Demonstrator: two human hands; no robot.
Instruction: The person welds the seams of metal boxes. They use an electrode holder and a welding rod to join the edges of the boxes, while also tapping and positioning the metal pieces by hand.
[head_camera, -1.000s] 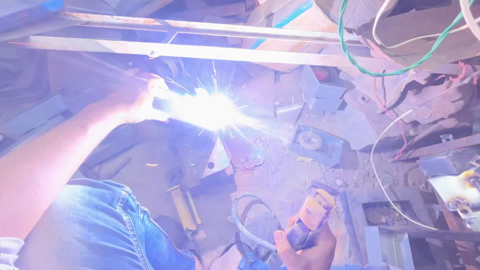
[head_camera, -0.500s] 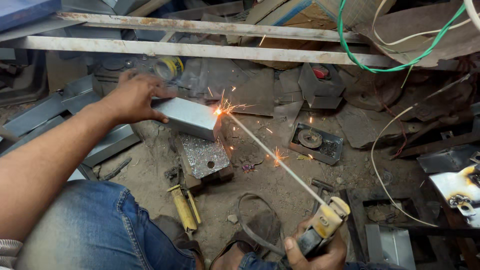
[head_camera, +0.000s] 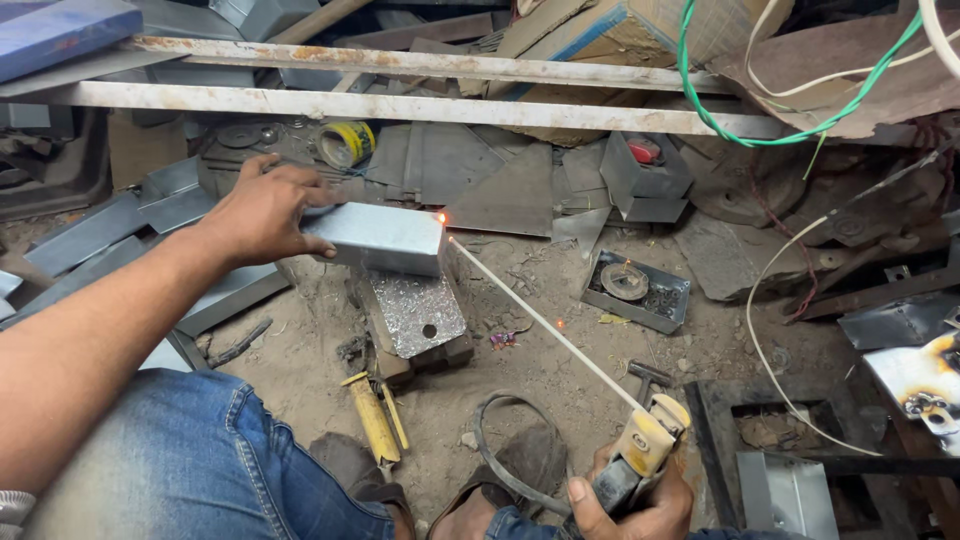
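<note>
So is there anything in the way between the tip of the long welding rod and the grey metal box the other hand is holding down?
Nothing visible. The thin welding rod runs clear from the right hand's clamp to the grey metal box, its glowing tip at the box's upper right corner. The left hand holds the opposite end.

A grey metal box rests level on a scuffed metal block set on the sandy floor, its right top corner glowing orange. A thin pale welding rod slants from that corner down to a yellow-tipped electrode holder.
</note>
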